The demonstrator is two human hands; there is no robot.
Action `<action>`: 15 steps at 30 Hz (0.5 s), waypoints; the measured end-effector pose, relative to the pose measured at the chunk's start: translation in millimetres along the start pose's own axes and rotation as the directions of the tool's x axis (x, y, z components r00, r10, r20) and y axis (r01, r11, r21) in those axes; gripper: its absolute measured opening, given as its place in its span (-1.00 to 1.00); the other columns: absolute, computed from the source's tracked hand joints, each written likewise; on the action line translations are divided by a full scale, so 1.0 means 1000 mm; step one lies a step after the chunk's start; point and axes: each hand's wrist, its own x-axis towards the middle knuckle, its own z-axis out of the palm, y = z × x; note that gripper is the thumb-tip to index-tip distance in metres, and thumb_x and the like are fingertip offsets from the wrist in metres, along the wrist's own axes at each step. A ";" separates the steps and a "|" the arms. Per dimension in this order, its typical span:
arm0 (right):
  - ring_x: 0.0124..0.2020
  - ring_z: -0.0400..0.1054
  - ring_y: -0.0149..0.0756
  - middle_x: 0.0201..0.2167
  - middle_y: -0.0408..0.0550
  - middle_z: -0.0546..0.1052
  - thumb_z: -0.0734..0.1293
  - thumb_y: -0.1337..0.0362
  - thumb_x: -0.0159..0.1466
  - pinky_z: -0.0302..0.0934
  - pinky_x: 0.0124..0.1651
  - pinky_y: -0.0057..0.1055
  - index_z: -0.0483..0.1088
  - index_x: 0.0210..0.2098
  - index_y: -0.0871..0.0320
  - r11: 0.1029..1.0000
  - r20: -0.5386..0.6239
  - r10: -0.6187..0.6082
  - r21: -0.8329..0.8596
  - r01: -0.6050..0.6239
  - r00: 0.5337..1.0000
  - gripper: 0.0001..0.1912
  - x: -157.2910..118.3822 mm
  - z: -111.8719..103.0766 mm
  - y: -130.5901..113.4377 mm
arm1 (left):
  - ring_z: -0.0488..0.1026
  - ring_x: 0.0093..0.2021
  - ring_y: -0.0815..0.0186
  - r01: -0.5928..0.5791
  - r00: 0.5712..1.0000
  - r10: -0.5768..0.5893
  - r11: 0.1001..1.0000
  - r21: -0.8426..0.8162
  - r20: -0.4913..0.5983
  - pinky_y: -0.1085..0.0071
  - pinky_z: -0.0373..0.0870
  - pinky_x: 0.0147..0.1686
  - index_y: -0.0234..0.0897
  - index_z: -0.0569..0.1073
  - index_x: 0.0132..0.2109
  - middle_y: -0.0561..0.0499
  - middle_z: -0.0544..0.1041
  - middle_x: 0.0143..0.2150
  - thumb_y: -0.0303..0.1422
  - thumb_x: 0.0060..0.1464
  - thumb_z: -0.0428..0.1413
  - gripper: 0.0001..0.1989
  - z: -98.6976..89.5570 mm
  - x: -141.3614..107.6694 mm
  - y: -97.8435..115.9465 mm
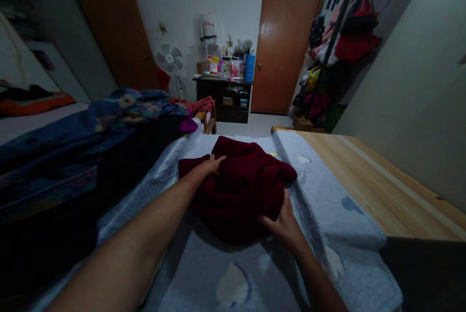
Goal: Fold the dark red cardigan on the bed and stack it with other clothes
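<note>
A dark red cloth (240, 190) lies crumpled on a bed with a light blue-grey patterned sheet (233, 278). On its upper left part rests my left hand (214, 164), with the thumb and fingers spread apart on the fabric. At the lower right edge of the cloth, my right hand (282, 220) touches the fabric, thumb and fingers apart. Some fingertips are hidden against the folds.
Blue patterned and black fabrics (134, 123) are heaped at the left. A wooden board (393, 181) runs along the right. Farther back stand a white fan (171, 59), a dark shelf (222, 101) and hanging bags (358, 35) near a door (282, 50).
</note>
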 end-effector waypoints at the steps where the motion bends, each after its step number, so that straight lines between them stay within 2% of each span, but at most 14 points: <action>1: 0.38 -0.18 0.09 0.36 0.26 -0.12 0.42 0.02 0.02 -0.04 0.31 0.01 -0.46 0.36 0.13 0.999 -0.011 0.038 0.036 -0.038 0.999 0.21 0.003 0.005 0.002 | 0.37 0.14 -0.15 0.002 0.999 -0.004 0.999 -0.034 -0.040 0.17 0.32 0.04 -0.15 0.32 0.23 -0.30 0.24 0.29 -0.45 -0.39 0.30 -0.09 0.004 -0.001 0.000; 3: 0.37 -0.15 0.14 0.35 0.30 -0.10 0.45 0.05 -0.04 -0.04 0.30 0.05 -0.44 0.36 0.17 0.990 -0.038 0.088 0.113 -0.084 0.995 0.25 0.010 0.015 0.005 | 0.44 0.05 -0.08 -0.017 0.994 0.005 0.993 -0.114 -0.110 0.18 0.33 0.02 -0.19 0.46 0.09 -0.23 0.44 0.12 -0.45 -0.32 0.26 -0.31 0.009 -0.007 -0.001; 6: 0.34 -0.04 0.11 0.34 0.31 0.00 0.45 0.10 -0.04 -0.01 0.28 0.05 -0.36 0.36 0.20 0.963 -0.072 0.055 0.269 -0.034 0.996 0.21 0.021 0.022 0.004 | 0.49 -0.05 0.05 -0.041 0.987 0.004 0.972 -0.229 -0.160 0.29 0.39 -0.08 -0.25 0.52 -0.06 -0.10 0.57 -0.09 -0.46 -0.28 0.21 -0.51 0.011 -0.015 -0.003; 8: 0.29 0.09 0.05 0.31 0.26 0.13 0.44 0.12 -0.02 0.06 0.26 -0.01 -0.19 0.35 0.19 0.905 -0.060 0.019 0.424 0.008 0.998 0.09 0.028 0.023 0.003 | 0.52 -0.14 0.10 -0.053 0.981 -0.010 0.947 -0.318 -0.193 0.33 0.42 -0.16 -0.29 0.51 -0.10 -0.05 0.61 -0.19 -0.46 -0.27 0.19 -0.55 0.012 -0.021 -0.002; 10: 0.21 0.23 0.01 0.23 0.19 0.30 0.45 0.12 -0.01 0.15 0.20 -0.08 0.04 0.28 0.17 0.821 -0.016 0.013 0.571 -0.001 1.000 -0.07 0.036 0.022 0.002 | 0.53 -0.21 0.13 -0.065 0.974 -0.030 0.914 -0.402 -0.226 0.33 0.45 -0.23 -0.34 0.50 -0.11 -0.04 0.61 -0.24 -0.46 -0.25 0.16 -0.57 0.012 -0.026 0.000; 13: 0.11 0.34 0.00 0.11 0.12 0.45 0.46 0.10 0.02 0.26 0.12 -0.11 0.25 0.17 0.14 0.720 0.010 0.065 0.692 -0.053 0.998 -0.25 0.052 0.014 0.003 | 0.54 -0.26 0.20 -0.093 0.961 -0.054 0.862 -0.499 -0.272 0.35 0.47 -0.26 -0.39 0.47 -0.06 -0.05 0.61 -0.21 -0.49 -0.21 0.09 -0.55 0.009 -0.038 0.010; 15: 0.05 0.38 0.01 0.03 0.10 0.51 0.46 0.06 0.03 0.31 0.05 -0.10 0.32 0.11 0.15 0.690 -0.028 0.114 0.721 -0.059 0.993 -0.31 0.067 0.005 0.002 | 0.54 -0.25 0.24 -0.148 0.949 -0.060 0.783 -0.604 -0.310 0.36 0.48 -0.22 -0.38 0.45 -0.01 -0.04 0.61 -0.15 -0.50 -0.18 0.06 -0.52 0.005 -0.051 0.024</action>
